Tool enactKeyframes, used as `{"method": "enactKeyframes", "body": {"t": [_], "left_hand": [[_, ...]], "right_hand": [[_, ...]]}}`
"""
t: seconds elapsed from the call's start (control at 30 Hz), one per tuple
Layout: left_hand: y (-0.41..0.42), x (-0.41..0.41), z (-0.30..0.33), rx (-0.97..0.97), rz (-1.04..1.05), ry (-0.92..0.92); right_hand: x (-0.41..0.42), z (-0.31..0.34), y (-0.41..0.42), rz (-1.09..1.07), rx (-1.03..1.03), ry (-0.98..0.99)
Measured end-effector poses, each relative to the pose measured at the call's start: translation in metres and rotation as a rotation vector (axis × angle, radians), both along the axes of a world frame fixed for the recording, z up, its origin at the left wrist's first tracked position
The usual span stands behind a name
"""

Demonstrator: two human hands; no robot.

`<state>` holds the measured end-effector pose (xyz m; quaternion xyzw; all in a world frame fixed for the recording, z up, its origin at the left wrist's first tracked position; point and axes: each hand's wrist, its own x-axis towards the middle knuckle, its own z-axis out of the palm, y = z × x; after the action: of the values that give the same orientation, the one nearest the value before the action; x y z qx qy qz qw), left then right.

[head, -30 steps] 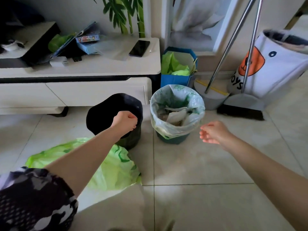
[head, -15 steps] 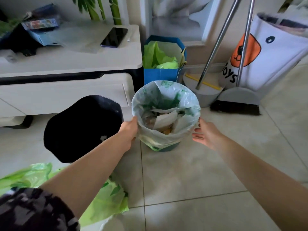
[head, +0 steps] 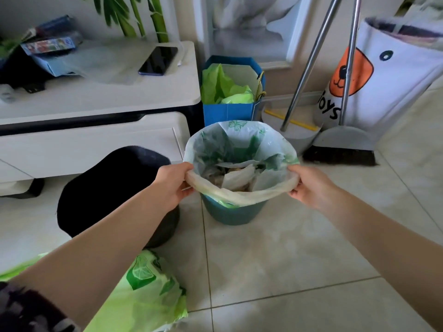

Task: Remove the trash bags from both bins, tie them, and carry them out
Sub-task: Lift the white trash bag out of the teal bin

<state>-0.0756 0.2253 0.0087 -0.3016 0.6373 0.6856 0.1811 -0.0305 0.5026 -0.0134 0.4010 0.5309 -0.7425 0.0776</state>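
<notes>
Centre of the frame: teal bin (head: pixel 231 213) upright on the tiled floor (head: pixel 287 259), mouth up, white trash bag (head: pixel 239 149) inside, near edge peeled off the rim. Left hand (head: pixel 173 182) and right hand (head: pixel 309 185) curled round opposite sides of the bag's rolled edge, gripping it. Left of centre: black bin (head: pixel 107 188), just beside. Lower left: green bag (head: pixel 148 291) flat on the floor.

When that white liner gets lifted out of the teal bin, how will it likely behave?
Probably floppy: the white liner is thin film, and its near rim sags between the left hand and right hand. Likely light, since the visible contents look like crumpled paper and wrappers. The teal bin may lift or tip with it, as the far rim is still folded over the edge.
</notes>
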Motion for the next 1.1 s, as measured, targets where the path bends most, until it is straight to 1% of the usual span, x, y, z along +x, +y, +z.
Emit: {"method": "enactKeyframes", "body": {"t": [0.07,0.27,0.33,0.43,0.57,0.6,0.67,0.73,0.8,0.87,0.97,1.03,1.1], "left_hand": [[-0.002,-0.009,0.008,-0.025,-0.006,0.028],[-0.005,-0.035,0.025,-0.078,-0.047,0.095],[-0.005,-0.040,0.030,-0.059,-0.037,0.117],[-0.008,-0.043,0.037,-0.046,-0.028,0.199],[-0.026,-0.035,0.042,-0.125,-0.006,0.315],[-0.033,-0.033,0.041,-0.133,0.006,0.326],[-0.042,-0.027,0.039,-0.137,0.024,0.324],[-0.046,-0.023,0.038,-0.097,0.034,0.282],[-0.043,-0.020,0.038,-0.044,0.003,0.205],[-0.038,-0.016,0.038,-0.033,-0.067,0.137],[-0.030,-0.013,0.035,-0.095,-0.133,0.133],[-0.025,-0.011,0.036,-0.110,-0.097,0.159],[-0.020,-0.012,0.043,-0.074,-0.033,0.200]], "right_hand": [[-0.007,0.012,0.003,0.021,0.083,0.006],[-0.029,0.037,0.002,0.063,0.210,0.061],[-0.034,0.041,-0.001,0.063,0.323,0.127],[-0.033,0.051,-0.002,0.126,0.490,0.243],[-0.012,0.057,0.009,0.207,0.647,0.296],[-0.007,0.057,0.014,0.200,0.649,0.282],[0.001,0.058,0.022,0.151,0.583,0.245],[0.006,0.062,0.027,0.109,0.475,0.226],[0.009,0.065,0.027,0.105,0.436,0.232],[0.013,0.067,0.023,0.150,0.513,0.247],[0.016,0.067,0.015,0.228,0.619,0.279],[0.014,0.069,0.010,0.233,0.646,0.303],[0.008,0.077,0.008,0.205,0.650,0.332]]}}
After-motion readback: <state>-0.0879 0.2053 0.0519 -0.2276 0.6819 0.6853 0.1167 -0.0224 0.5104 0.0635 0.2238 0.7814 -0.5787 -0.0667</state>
